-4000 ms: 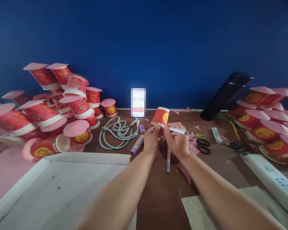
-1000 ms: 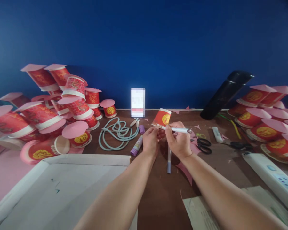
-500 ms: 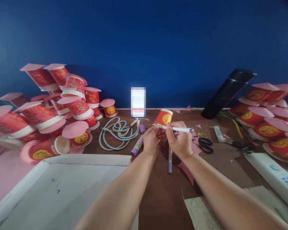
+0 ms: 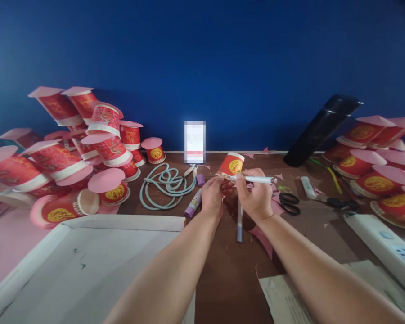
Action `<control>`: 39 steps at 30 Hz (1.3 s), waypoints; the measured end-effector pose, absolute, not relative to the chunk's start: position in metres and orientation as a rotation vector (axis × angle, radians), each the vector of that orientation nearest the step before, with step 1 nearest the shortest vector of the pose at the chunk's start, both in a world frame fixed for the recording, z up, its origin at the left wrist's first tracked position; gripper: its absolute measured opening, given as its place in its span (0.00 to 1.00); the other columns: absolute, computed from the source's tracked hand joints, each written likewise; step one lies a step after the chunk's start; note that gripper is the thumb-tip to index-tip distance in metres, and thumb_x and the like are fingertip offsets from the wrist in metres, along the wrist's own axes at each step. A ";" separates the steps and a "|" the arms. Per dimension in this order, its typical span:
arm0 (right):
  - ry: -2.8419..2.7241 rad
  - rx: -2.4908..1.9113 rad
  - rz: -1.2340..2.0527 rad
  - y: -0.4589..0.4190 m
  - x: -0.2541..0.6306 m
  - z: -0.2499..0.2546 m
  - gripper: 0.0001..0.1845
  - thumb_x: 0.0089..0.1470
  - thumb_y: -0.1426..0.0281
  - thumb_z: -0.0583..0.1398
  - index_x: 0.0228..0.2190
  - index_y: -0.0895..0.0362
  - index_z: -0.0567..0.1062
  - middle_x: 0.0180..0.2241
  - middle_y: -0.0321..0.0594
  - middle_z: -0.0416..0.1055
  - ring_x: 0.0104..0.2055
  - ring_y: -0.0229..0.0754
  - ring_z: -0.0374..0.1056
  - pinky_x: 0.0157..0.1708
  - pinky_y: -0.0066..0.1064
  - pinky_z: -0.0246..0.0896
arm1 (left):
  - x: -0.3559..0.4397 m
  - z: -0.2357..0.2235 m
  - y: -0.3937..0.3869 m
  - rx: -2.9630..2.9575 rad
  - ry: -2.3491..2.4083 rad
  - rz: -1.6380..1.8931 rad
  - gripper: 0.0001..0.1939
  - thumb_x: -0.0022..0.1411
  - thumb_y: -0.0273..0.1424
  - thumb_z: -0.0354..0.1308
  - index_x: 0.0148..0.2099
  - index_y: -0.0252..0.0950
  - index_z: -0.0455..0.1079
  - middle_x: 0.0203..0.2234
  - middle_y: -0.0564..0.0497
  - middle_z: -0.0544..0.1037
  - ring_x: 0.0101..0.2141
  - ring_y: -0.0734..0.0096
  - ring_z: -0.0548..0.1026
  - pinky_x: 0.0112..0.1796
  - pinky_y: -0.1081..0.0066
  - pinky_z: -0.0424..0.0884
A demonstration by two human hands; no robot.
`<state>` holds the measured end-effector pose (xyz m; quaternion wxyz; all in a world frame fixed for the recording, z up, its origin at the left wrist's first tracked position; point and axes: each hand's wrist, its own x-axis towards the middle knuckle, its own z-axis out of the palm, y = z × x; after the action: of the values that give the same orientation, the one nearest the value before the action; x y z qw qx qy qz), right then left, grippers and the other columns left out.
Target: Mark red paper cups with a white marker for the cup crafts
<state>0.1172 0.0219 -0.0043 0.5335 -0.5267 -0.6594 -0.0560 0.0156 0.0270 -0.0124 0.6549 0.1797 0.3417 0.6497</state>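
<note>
My left hand (image 4: 212,197) is closed on the lower edge of a red paper cup (image 4: 232,165) with a gold emblem, which is tilted above the table. In the fingers of my right hand (image 4: 257,197) is a white marker pen (image 4: 261,179), lying nearly level. Its front end points at the cup's lower rim beside my left fingertips; the exact tip is too small to make out. Below my hands lies another slim pen (image 4: 239,225) with a grey-purple end. To the left, a purple glue stick (image 4: 193,204) lies near its purple cap (image 4: 200,180).
Pink-topped red cups (image 4: 114,193) are piled at left, with more (image 4: 378,184) at right. A coiled cable (image 4: 151,207), white box lid (image 4: 87,288), black scissors (image 4: 289,204), black flask (image 4: 319,132), power strip (image 4: 388,247) and pink paper scraps (image 4: 263,243) surround my hands.
My right hand and the pen have shifted slightly to the right, with the pen's rear end a little higher. My left hand keeps its hold on the cup.
</note>
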 end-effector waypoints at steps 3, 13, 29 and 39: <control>-1.565 -1.255 -0.116 0.022 0.117 -0.004 0.07 0.53 0.65 0.57 0.29 0.55 0.69 0.27 0.37 0.72 0.27 0.38 0.67 0.28 0.29 0.61 | 0.016 -0.012 0.027 0.401 0.787 1.474 0.05 0.48 0.28 0.58 0.27 0.30 0.68 0.19 0.52 0.72 0.21 0.78 0.71 0.23 0.77 0.63; -1.546 -1.264 -0.089 0.024 0.118 -0.004 0.07 0.52 0.65 0.59 0.27 0.55 0.69 0.28 0.37 0.70 0.28 0.38 0.67 0.28 0.28 0.61 | 0.015 -0.013 0.028 0.406 0.784 1.474 0.04 0.50 0.27 0.56 0.27 0.31 0.68 0.19 0.52 0.72 0.21 0.78 0.71 0.23 0.78 0.63; -1.545 -1.253 -0.065 0.023 0.118 -0.002 0.08 0.53 0.64 0.57 0.27 0.55 0.69 0.27 0.37 0.70 0.27 0.38 0.66 0.29 0.30 0.61 | 0.015 -0.011 0.027 0.412 0.793 1.470 0.04 0.51 0.27 0.56 0.28 0.31 0.67 0.19 0.52 0.72 0.21 0.77 0.72 0.22 0.78 0.63; -1.547 -1.293 0.013 0.020 0.117 -0.001 0.09 0.53 0.63 0.57 0.26 0.55 0.68 0.24 0.35 0.70 0.23 0.37 0.65 0.26 0.28 0.60 | 0.014 -0.010 0.028 0.387 0.806 1.469 0.04 0.49 0.28 0.58 0.28 0.30 0.68 0.19 0.51 0.72 0.21 0.77 0.71 0.23 0.77 0.62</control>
<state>0.1173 0.0202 -0.0014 0.5334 -0.5425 -0.6490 0.0056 0.0141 0.0279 -0.0104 0.6525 0.1707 0.3550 0.6473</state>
